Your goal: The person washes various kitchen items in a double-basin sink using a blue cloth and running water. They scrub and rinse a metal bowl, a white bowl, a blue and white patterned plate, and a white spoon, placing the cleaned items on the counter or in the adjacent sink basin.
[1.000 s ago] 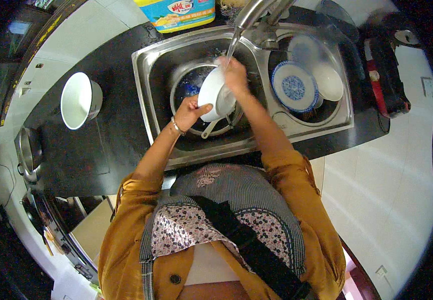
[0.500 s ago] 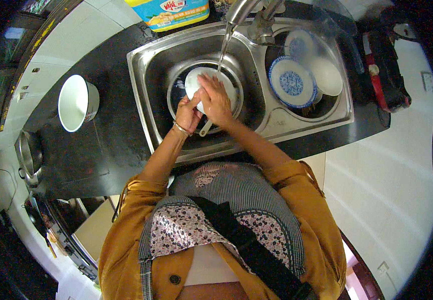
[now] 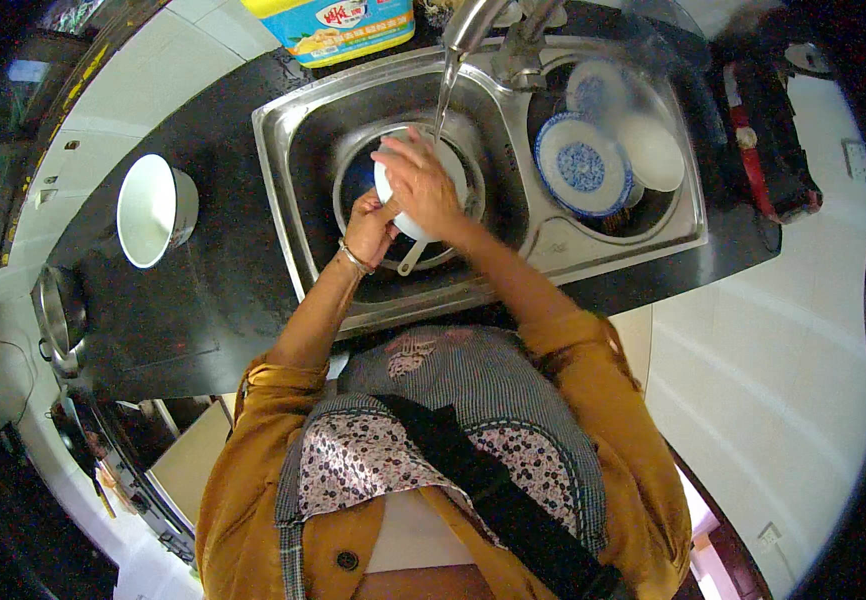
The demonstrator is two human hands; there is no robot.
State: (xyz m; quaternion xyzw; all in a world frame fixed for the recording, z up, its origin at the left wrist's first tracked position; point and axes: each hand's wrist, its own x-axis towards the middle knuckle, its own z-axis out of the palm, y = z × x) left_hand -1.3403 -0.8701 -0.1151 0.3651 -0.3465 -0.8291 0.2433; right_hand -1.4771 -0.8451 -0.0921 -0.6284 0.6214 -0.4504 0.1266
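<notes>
Over the left sink basin (image 3: 293,150), my left hand (image 3: 366,232) is closed on the lower left rim of a white bowl (image 3: 410,227), which is tilted. My right hand (image 3: 421,188) lies across the bowl with its fingers stretched out and apart, hiding much of it. A stream of water (image 3: 445,95) falls from the tap (image 3: 473,22) just beyond my right fingers. Beneath the bowl a round metal basin (image 3: 341,190) stands in the sink. A pale spoon-like handle (image 3: 411,259) sticks out below my right hand; its other end is hidden.
In the right sink bowl lie a blue-patterned plate (image 3: 581,165), a second patterned dish (image 3: 595,88) and a white bowl (image 3: 656,155). A white enamel basin (image 3: 148,212) sits on the dark counter (image 3: 223,270) at left. A blue-and-yellow jug (image 3: 343,30) stands behind the sink.
My right hand has shifted slightly on the bowl, its fingers now more spread. The bowl has tipped, so less of its face shows. My left hand keeps its hold.
</notes>
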